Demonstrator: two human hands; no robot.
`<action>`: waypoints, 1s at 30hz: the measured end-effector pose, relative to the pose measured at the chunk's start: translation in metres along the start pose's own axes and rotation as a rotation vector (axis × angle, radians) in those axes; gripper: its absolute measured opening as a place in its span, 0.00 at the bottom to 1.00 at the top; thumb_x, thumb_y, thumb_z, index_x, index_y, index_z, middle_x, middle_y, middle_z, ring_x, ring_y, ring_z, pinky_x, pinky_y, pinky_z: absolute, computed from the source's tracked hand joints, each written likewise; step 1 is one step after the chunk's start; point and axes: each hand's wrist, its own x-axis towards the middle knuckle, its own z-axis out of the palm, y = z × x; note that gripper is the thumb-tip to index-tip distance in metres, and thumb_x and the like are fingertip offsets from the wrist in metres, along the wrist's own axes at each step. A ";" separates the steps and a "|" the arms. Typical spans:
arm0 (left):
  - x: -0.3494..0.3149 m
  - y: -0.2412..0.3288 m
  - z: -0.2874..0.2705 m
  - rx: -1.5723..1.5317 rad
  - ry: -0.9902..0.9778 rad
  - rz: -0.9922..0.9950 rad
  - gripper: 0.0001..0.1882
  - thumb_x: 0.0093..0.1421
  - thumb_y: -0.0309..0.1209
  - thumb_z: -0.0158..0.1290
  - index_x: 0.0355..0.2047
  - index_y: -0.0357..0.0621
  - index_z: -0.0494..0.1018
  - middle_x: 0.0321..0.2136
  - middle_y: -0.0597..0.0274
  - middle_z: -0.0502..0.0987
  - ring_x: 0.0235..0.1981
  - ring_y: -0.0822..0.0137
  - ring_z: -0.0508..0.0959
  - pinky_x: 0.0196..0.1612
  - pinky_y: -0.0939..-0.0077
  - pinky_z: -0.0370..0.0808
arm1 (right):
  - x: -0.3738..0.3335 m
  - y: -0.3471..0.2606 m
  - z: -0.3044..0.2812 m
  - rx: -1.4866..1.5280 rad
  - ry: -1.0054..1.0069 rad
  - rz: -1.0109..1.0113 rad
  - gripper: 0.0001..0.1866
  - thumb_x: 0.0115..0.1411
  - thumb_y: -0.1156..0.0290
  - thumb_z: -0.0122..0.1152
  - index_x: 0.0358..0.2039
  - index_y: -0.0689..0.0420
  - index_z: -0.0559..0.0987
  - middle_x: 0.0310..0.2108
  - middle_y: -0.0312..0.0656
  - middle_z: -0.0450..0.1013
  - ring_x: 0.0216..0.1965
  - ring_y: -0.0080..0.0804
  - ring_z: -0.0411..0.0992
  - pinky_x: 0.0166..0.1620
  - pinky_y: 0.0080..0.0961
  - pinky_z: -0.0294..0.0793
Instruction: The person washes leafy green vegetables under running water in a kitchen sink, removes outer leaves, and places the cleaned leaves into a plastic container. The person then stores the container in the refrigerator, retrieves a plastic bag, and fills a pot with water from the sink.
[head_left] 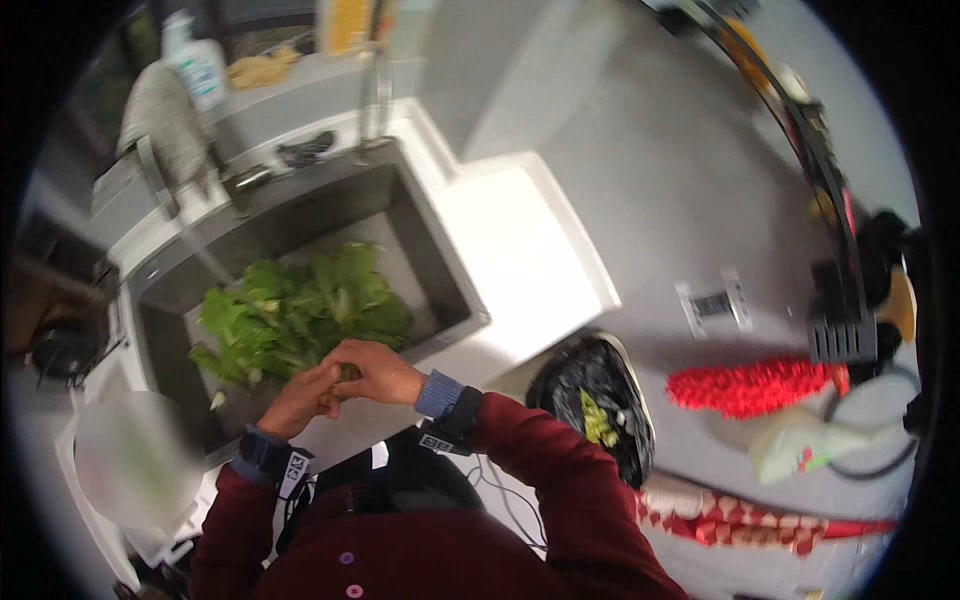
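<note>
My left hand (300, 402) and my right hand (378, 373) meet over the front edge of a grey sink (452, 325). Both have curled fingers, pinched together around a small greenish piece of leafy vegetable (349, 371), mostly hidden by the fingers. Just beyond them, a heap of leafy greens (290, 310) fills much of the sink's bottom. Water runs onto the heap's left side from a metal faucet (156, 178).
A round whitish bowl (110, 455), blurred, with something green in it, stands left of the sink. To the right is a bin lined with a black bag (560, 385), holding green scraps (598, 420). A soap bottle (200, 72) stands behind the sink. Red fluffy cloth (745, 387) is at right.
</note>
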 end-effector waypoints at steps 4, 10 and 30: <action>0.019 0.010 0.030 -0.005 -0.147 -0.075 0.27 0.62 0.52 0.42 0.49 0.42 0.66 0.38 0.62 0.74 0.26 0.74 0.71 0.30 0.79 0.69 | -0.060 0.004 -0.030 0.055 0.353 0.027 0.16 0.47 0.75 0.61 0.39 0.57 0.74 0.36 0.43 0.71 0.35 0.34 0.72 0.38 0.26 0.72; 0.018 -0.001 0.013 0.278 -0.150 0.051 0.26 0.61 0.49 0.45 0.52 0.43 0.65 0.43 0.62 0.74 0.33 0.72 0.74 0.36 0.77 0.71 | -0.287 0.033 -0.101 -0.020 0.937 0.562 0.15 0.56 0.72 0.56 0.46 0.57 0.73 0.38 0.36 0.72 0.34 0.20 0.69 0.37 0.17 0.70; -0.381 0.020 -0.155 0.405 1.195 -0.146 0.17 0.59 0.39 0.51 0.43 0.39 0.71 0.33 0.62 0.75 0.30 0.72 0.77 0.27 0.78 0.77 | -0.098 0.070 -0.100 -0.134 0.272 0.434 0.09 0.58 0.76 0.52 0.40 0.57 0.74 0.26 0.32 0.69 0.23 0.16 0.64 0.23 0.11 0.62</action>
